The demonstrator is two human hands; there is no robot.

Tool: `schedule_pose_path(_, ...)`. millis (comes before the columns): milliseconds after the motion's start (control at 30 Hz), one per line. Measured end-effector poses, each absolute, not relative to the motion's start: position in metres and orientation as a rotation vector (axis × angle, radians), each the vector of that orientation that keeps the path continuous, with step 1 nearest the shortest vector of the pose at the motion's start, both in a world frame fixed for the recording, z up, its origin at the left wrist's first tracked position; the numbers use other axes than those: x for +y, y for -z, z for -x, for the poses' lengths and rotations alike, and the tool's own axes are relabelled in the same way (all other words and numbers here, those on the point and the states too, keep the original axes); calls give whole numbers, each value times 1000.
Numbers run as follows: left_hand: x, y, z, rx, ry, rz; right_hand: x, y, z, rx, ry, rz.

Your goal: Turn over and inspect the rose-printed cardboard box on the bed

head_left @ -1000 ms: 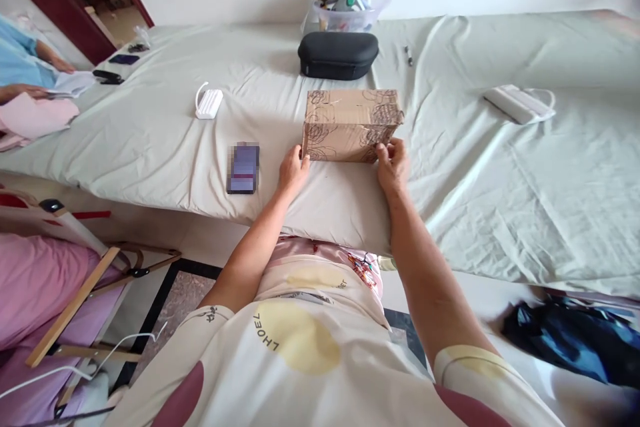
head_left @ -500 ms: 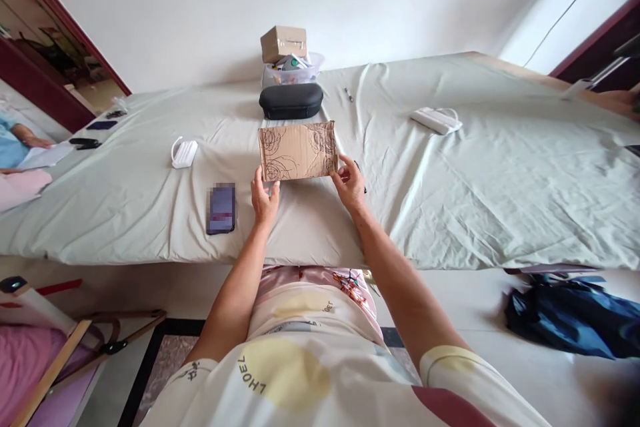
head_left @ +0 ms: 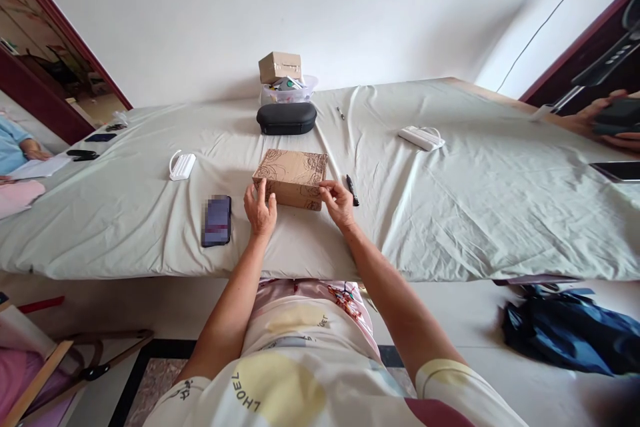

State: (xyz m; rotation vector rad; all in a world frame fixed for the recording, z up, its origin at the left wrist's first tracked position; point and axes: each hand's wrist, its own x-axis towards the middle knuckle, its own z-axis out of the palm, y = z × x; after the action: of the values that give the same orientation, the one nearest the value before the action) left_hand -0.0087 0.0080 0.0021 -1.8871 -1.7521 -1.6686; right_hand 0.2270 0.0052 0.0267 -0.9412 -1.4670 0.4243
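A brown cardboard box (head_left: 293, 165) with dark swirling scribbles on its top and corners is in front of me. Its top and near side both show. My left hand (head_left: 261, 208) grips the near left corner, fingers up along the edge and thumb at the front side. At the near right corner, my right hand (head_left: 339, 203) pinches the edge between thumb and fingers. Just right of that hand lies a black marker (head_left: 353, 191). A phone (head_left: 217, 221) with a blurred screen lies left of my left hand.
Behind the box sit a black zip case (head_left: 287, 119), a clear plastic tub (head_left: 305, 88) and another cardboard box (head_left: 280, 67). White corded blocks lie left (head_left: 183, 166) and right (head_left: 421, 138). Other people's hands show at left (head_left: 36, 150) and right (head_left: 607, 110).
The scribbled box has tipped so its near side now shows below the top. Both hands moved with it, and the marker beside my right hand is more exposed. The camera view shifted slightly.
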Motion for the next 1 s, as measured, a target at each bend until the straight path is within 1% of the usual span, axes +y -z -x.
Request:
schedule_pose_path(67,5,-4,4,-1682,1601,1943,0,-24,-217,-1609,-364,918)
schedule_pose_path(167,-1,-6,-4,-1427,1538,2117,-5,-18,-201,-1808,-314,832)
schedule_pose_path(267,-3,-6,-12,-1206,1505,2232,-6,-14,-192,-1878,-294,825)
schedule_pose_path(433,-1,-6,-13,-1169,1543,2228,0,-15,-202,-1769,-262,1056)
schedule_pose_path(667,-1,-7,-11,-1028,1627,2245,13,-19,-226,-1506,-208,1253)
schedule_pose_path(833,-3,-11,-12,-1061,1656,2159,12,-21,-229,-1475,-184,1302)
schedule_pose_path(1000,-4,-13,-9,-1017,1692,2081,12,-21,-228,-1424,-239,1302)
